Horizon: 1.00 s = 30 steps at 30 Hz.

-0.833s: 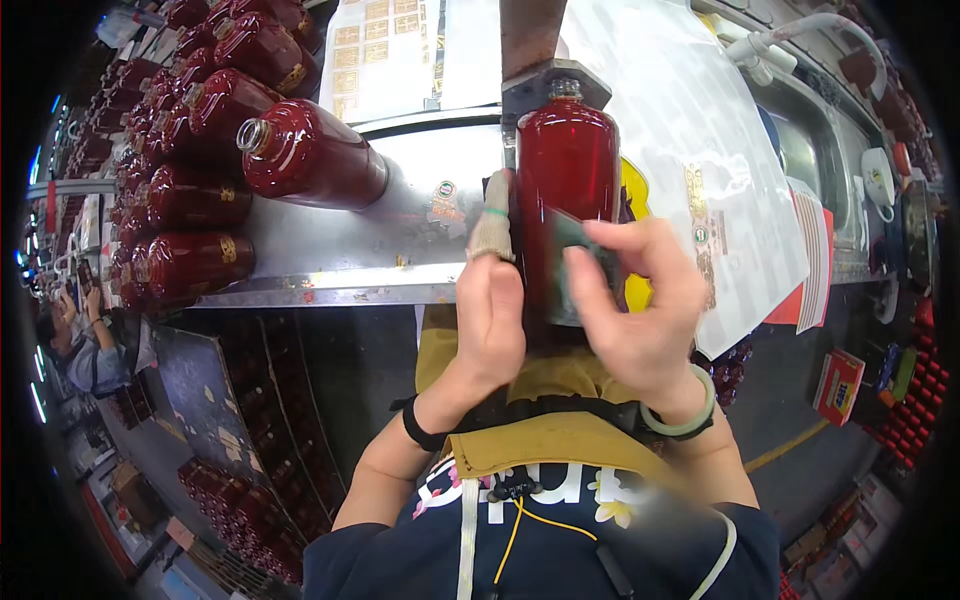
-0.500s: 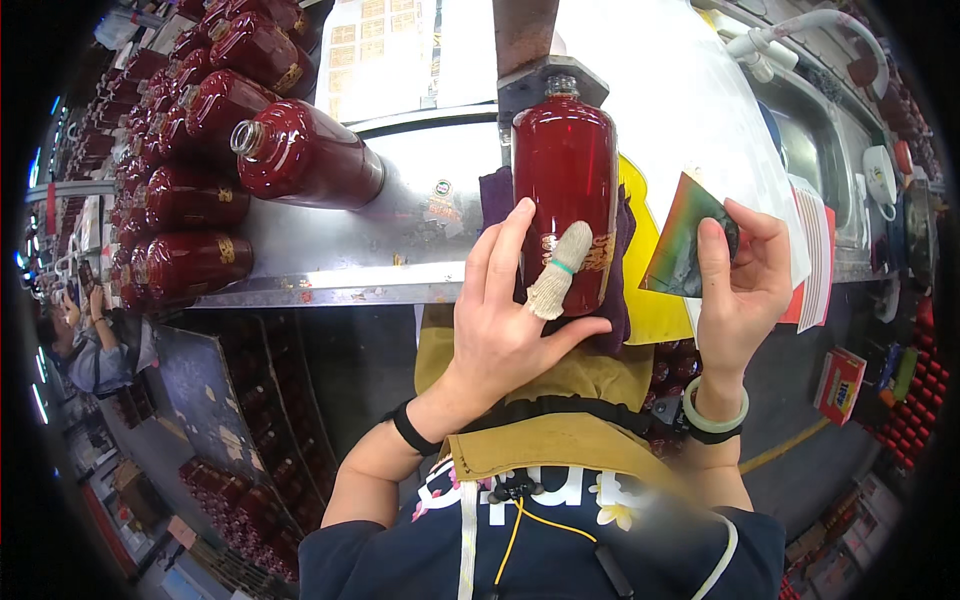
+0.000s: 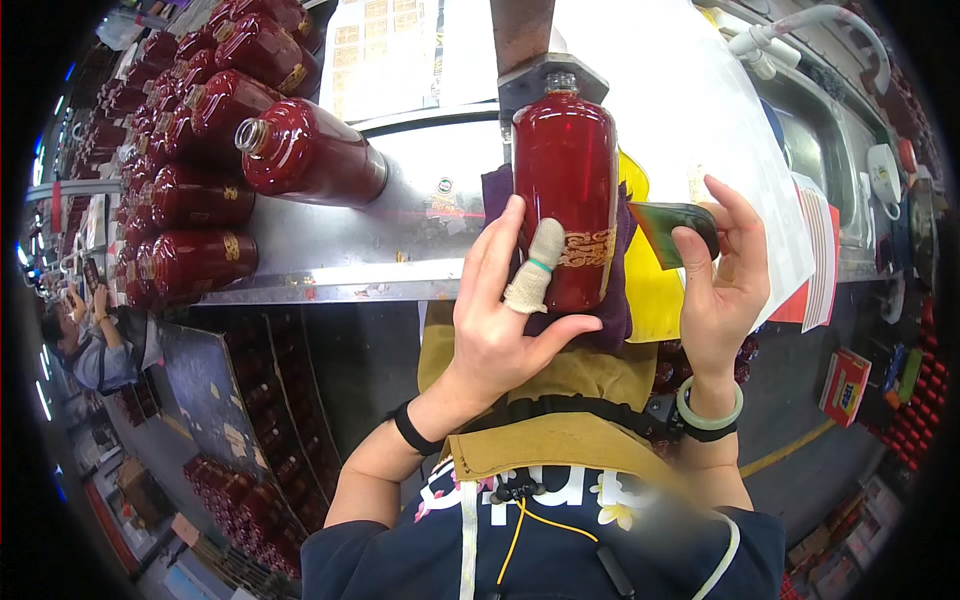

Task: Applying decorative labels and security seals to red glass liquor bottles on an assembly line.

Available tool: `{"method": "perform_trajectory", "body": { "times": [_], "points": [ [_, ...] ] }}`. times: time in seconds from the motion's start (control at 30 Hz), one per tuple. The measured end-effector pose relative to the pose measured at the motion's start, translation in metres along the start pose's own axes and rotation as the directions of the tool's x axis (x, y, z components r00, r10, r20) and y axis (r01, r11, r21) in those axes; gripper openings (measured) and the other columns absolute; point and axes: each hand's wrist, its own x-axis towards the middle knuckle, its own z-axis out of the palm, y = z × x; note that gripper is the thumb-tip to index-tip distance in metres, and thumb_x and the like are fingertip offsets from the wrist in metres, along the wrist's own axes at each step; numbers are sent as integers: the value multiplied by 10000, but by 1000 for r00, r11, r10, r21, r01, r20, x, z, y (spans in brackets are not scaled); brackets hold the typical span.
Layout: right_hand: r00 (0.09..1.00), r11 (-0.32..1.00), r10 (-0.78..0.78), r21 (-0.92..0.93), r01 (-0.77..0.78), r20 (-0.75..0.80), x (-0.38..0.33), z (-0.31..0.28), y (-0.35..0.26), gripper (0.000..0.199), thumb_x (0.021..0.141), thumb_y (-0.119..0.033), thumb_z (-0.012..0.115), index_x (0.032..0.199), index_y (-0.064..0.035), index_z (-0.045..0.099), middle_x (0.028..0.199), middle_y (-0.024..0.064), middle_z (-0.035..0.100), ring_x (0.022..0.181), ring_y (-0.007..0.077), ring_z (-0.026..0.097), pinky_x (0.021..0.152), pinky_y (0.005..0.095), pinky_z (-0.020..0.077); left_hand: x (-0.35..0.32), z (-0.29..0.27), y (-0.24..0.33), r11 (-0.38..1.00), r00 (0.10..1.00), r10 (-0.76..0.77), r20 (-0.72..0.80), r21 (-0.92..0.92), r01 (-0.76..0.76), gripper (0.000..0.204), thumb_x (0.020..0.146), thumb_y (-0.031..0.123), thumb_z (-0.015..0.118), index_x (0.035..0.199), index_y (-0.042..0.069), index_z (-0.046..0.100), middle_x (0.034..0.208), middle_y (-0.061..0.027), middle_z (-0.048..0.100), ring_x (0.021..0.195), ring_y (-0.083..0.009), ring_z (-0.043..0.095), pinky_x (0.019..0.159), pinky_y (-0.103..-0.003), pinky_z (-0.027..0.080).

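Note:
A large deep-red glass bottle (image 3: 563, 150) lies on a dark purple cloth (image 3: 622, 290), its uncapped neck pointing away from me against a metal block (image 3: 520, 88). Gold lettering (image 3: 590, 248) runs across its lower part. My left hand (image 3: 500, 300) rests on the bottle's left side with fingers stretched out and the thumb spread near its base. One finger wears a knitted finger cover (image 3: 537, 265) with a green band. To the right of the bottle, raised off the surface, my right hand (image 3: 728, 260) pinches a thin, flat, dark green scraper-like piece (image 3: 665, 235), tilted.
Another red bottle (image 3: 310, 160) lies on the metal table (image 3: 420, 225) to the left, beside several more bottles (image 3: 190, 195). White sheeting (image 3: 650, 80) and a yellow sheet (image 3: 655, 310) lie right of the bottle. Farther right are a sink (image 3: 815, 130) and faucet (image 3: 810, 22). A person (image 3: 100, 340) stands far left.
The scraper-like piece has tilted to a flatter angle, and my right hand has shifted slightly left. My covered finger has slid left, showing more gold lettering.

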Motion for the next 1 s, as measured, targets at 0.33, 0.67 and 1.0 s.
{"method": "perform_trajectory", "body": {
  "times": [0.33,0.67,1.0],
  "points": [
    [986,985,-168,-37,168,1,0,2,3,240,882,42,788,1108,9,714,990,99,739,873,183,680,785,289,545,14,15,-2,536,827,-530,187,-682,498,585,1026,101,648,1567,-9,453,1669,-192,384,1509,-271,413,1213,-383,338],
    [933,926,-349,-120,357,85,4,3,0,246,807,86,791,1017,-23,725,957,85,762,886,234,670,788,331,530,10,17,-4,513,791,-575,207,-662,546,524,1061,67,577,1561,-27,451,1681,-173,367,1519,-248,388,1224,-371,313],
    [968,961,-249,-127,244,-25,2,-4,7,222,872,94,750,1064,3,687,1005,114,734,915,227,686,815,311,568,1,4,-9,995,1000,1,-29,-100,-4,632,949,336,752,1446,-22,596,1538,-277,494,1371,-446,515,1139,-495,422]
  ]
}}
